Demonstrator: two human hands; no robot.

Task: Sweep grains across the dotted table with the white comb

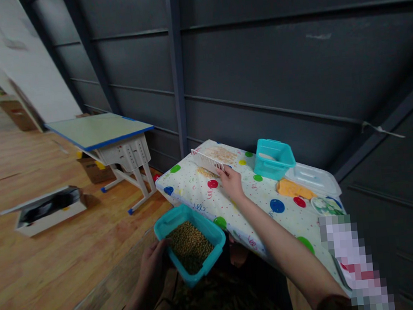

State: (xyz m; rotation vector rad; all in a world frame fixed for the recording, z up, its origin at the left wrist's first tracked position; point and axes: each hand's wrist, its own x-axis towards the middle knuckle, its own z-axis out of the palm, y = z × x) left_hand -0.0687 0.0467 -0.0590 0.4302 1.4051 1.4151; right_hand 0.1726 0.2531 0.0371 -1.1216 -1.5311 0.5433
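Observation:
My left hand [153,262] grips the near side of a teal plastic tub [169,222] filled with small brownish beans, held off the table's near edge over my lap. My right hand [231,181] reaches across the table with its fingers closed on the rim of a white slotted tray [207,159] tilted up at the far left corner. Pale grains [222,153] lie in a patch behind that tray. The table wears a white cloth with coloured dots [191,185].
A second teal tub [274,158] stands at the table's back, next to a clear lidded container [315,178], an orange cloth [294,189] and a patterned plate [325,206]. A dark panelled wall runs behind. A school desk [99,130] and an open box [45,210] stand on the wooden floor to the left.

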